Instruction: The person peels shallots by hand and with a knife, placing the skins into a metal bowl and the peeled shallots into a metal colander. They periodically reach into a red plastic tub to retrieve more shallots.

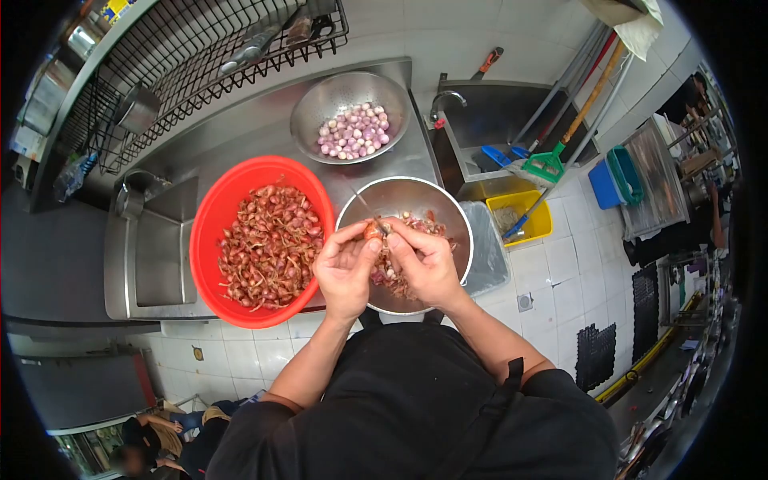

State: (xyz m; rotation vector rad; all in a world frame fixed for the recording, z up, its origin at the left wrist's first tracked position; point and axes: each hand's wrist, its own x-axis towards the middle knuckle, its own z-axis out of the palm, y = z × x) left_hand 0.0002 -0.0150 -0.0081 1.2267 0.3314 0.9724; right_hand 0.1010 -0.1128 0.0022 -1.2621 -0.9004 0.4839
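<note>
My left hand point(344, 270) pinches a reddish-brown shallot point(373, 232) between thumb and fingers. Against it, my right hand point(430, 270) is closed on a small knife point(359, 197), whose thin blade points up and left; its handle is mostly hidden by the fingers. Both hands meet over a steel bowl point(464, 228) that contains skins and shallot pieces point(392, 280). To the left stands a red basin point(210, 276) heaped with unpeeled shallots point(268, 244). Behind, a steel colander point(306, 112) holds peeled, pale purple shallots point(353, 132).
A steel sink point(164, 260) is at the left, under a black wire rack point(200, 76). At the right are a deep sink point(480, 120), brooms with a green head point(546, 164) and a yellow tub point(538, 214). Other people point(144, 444) are at lower left and far right.
</note>
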